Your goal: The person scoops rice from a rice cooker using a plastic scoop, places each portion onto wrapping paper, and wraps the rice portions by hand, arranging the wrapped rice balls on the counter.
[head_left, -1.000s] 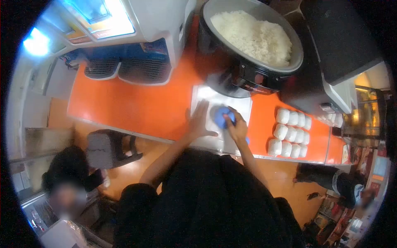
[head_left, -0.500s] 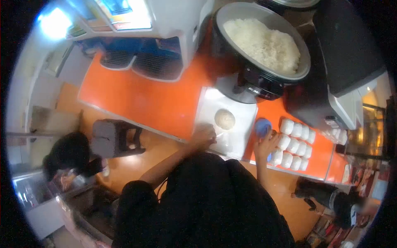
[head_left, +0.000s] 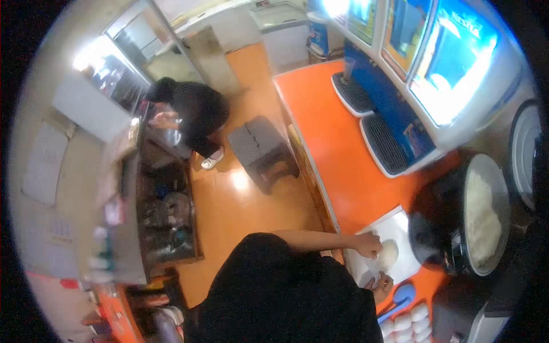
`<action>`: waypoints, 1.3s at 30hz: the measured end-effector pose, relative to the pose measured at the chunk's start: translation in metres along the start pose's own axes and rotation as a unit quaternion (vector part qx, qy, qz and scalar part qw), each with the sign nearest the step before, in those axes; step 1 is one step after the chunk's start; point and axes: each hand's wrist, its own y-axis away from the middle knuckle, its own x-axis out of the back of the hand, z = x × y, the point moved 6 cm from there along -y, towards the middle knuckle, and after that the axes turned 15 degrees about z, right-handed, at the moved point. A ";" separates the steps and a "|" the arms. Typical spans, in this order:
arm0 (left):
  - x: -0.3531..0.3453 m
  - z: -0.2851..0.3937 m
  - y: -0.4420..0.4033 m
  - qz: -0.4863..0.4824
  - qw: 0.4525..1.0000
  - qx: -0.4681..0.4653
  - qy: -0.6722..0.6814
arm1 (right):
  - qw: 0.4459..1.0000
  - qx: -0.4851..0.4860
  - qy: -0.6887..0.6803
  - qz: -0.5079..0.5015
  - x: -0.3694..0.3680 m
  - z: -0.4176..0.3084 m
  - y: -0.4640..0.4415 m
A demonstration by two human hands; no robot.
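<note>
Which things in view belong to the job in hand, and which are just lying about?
Likely job:
white sheet, left hand and right hand at it
rice mound on it
blue scoop
white bundles
rice cooker, rice inside

Apparently just there:
grey stool
drink dispenser

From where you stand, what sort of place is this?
Probably a small food shop's preparation counter: an open cooker full of white rice stands on an orange counter, near rows of white bundles and what looks like a drinks dispenser.
</note>
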 end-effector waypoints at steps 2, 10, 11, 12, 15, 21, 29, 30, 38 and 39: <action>0.019 0.025 0.004 0.018 0.998 -0.050 0.018 | 1.000 -0.025 -0.011 -0.005 0.007 0.011 0.004; 0.032 -0.038 0.009 0.170 0.950 -0.119 0.232 | 0.884 -0.379 -0.268 0.051 0.010 0.101 0.014; 0.039 -0.038 0.001 0.175 0.957 -0.072 0.221 | 0.852 -0.417 -0.307 0.071 0.006 0.111 0.011; 0.044 -0.039 -0.010 0.178 0.961 -0.025 0.210 | 0.840 -0.427 -0.323 0.089 0.002 0.117 0.007; 0.018 -0.071 -0.042 0.188 0.950 0.104 0.228 | 0.851 -0.406 -0.301 0.141 -0.013 0.130 -0.004; -0.012 -0.093 -0.026 0.214 0.954 0.205 0.039 | 0.931 -0.336 -0.041 0.138 -0.035 0.163 0.006; 0.034 -0.080 0.030 0.210 0.823 0.376 0.372 | 0.968 -0.195 -0.006 0.157 -0.001 0.115 0.000; 0.035 -0.104 0.040 0.170 0.871 0.347 0.303 | 0.960 -0.225 0.015 0.165 0.012 0.089 -0.007; 0.031 -0.063 0.053 -0.139 0.825 0.433 0.337 | 0.998 0.046 -0.033 -0.010 -0.011 -0.014 -0.017; 0.027 -0.070 0.047 -0.165 0.863 0.365 0.308 | 0.999 0.038 -0.016 -0.010 -0.013 -0.014 -0.016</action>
